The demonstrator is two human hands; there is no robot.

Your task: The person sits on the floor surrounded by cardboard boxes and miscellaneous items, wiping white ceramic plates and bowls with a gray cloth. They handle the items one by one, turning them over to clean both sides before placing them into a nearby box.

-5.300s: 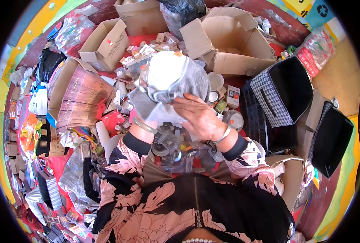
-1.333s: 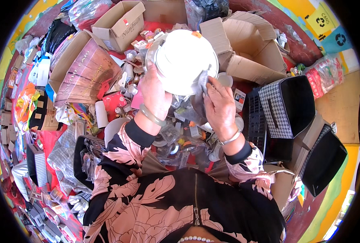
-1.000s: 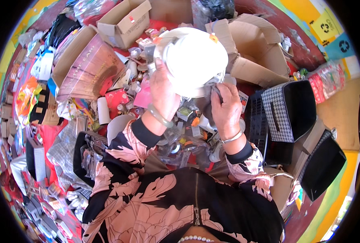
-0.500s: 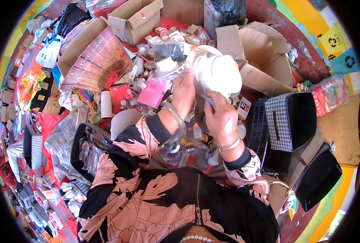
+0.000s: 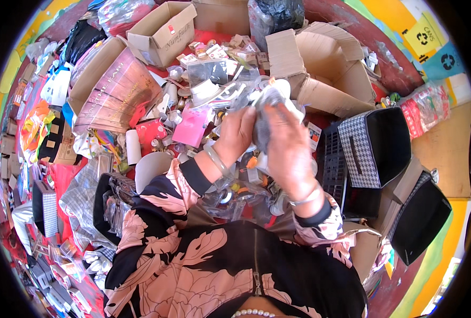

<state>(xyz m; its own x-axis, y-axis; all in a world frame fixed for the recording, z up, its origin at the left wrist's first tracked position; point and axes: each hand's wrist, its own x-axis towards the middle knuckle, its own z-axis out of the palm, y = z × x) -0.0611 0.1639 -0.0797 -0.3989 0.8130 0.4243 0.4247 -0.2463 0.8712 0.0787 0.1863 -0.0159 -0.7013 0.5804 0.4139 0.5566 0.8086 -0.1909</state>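
A soft-looking grey piece [image 5: 262, 124], smeared by motion, is between my two hands over the middle of the pile. My left hand [image 5: 237, 130] has its fingers curled and closed on its left edge. On its right side, my right hand [image 5: 288, 146] is blurred, so its fingers are hard to make out. Just beyond the hands, partly covered by them, is a white rounded object [image 5: 282, 89]. Clear plastic wrap [image 5: 239, 98] lies beside it. Near my left hand are a pink flat packet [image 5: 191, 126] and a white roll [image 5: 133, 147].
An open cardboard box [image 5: 331, 66] stands at the far right, another box [image 5: 164, 33] at the far left. Houndstooth-sided black bins [image 5: 376, 148] and a black crate [image 5: 332, 167] are to my right. A dark bin with plastic bags [image 5: 116, 204] is to my left.
The white rounded object, held up between my hands before, now shows mostly behind them. A grey piece now fills the space between the hands. My right hand has moved quickly and is blurred.
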